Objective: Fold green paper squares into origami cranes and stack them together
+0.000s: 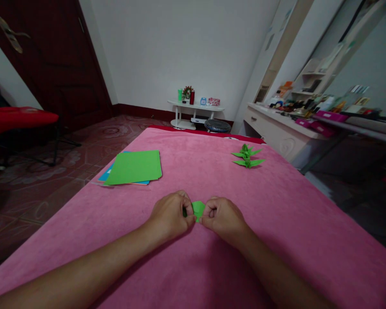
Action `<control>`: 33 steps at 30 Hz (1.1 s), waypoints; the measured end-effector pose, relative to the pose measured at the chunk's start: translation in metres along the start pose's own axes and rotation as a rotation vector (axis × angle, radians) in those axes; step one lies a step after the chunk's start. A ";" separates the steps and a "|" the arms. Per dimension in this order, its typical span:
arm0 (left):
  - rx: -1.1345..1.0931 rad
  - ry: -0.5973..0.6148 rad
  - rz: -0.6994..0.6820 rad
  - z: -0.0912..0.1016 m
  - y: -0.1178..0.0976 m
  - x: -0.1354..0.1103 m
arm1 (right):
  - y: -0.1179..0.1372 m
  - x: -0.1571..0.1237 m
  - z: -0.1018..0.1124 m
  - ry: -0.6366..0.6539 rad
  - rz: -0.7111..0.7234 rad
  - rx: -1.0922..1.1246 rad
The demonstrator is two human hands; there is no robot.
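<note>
A small piece of folded green paper [198,207] lies between my two hands, low over the pink cloth. My left hand [173,213] pinches its left side with thumb and curled fingers. On the other side, my right hand [224,218] is closed on the right edge, thumb close to the left thumb. Fingers cover much of the paper, so its full shape is hidden. Ahead and to the right sit folded green paper cranes [248,162], close together. Ahead on the left is a stack of square green paper sheets [135,166], with blue sheets [107,173] sticking out underneath.
The pink cloth [196,150] covers the surface under my hands. Beyond it stands a white side table [196,106] with small items. A cluttered white dresser [276,124] is at right. At left are a red chair [22,120] and a dark door [48,60].
</note>
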State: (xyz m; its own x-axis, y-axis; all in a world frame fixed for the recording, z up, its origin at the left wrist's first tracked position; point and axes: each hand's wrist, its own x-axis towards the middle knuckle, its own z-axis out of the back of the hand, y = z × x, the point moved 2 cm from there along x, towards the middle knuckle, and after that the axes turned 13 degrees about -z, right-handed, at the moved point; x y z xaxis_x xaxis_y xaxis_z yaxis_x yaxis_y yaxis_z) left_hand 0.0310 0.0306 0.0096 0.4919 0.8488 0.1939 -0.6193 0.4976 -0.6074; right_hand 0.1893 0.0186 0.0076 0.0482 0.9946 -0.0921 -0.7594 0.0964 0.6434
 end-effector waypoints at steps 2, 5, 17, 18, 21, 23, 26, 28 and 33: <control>0.037 0.017 -0.009 0.000 0.000 0.000 | -0.001 0.001 0.000 0.009 -0.007 0.000; 0.083 0.000 -0.053 0.000 0.003 0.000 | -0.002 0.001 0.000 0.011 -0.013 -0.013; 0.041 -0.004 -0.157 0.003 0.017 -0.003 | -0.011 -0.002 0.006 -0.025 -0.016 0.030; 0.037 -0.001 -0.155 0.003 0.017 -0.003 | -0.012 -0.001 0.007 -0.006 -0.017 0.041; 0.025 0.014 -0.136 0.004 0.016 -0.003 | -0.015 0.003 0.009 0.059 -0.033 0.080; 0.016 0.022 -0.134 0.004 0.015 -0.003 | -0.016 0.004 0.011 0.102 -0.045 0.101; -0.004 0.015 -0.129 0.004 0.015 -0.003 | -0.015 0.004 0.013 0.110 -0.049 0.084; -0.033 0.002 -0.130 0.004 0.018 -0.004 | -0.014 0.002 0.014 0.090 -0.051 0.065; -0.190 -0.251 -0.186 0.017 0.021 -0.003 | -0.015 -0.001 0.008 0.094 -0.092 0.289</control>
State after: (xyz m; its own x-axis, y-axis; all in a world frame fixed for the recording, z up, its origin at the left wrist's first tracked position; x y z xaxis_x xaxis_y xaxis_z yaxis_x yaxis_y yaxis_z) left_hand 0.0064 0.0418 0.0100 0.4049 0.7762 0.4834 -0.3968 0.6254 -0.6718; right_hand 0.2055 0.0167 0.0040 0.0375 0.9745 -0.2213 -0.5378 0.2064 0.8175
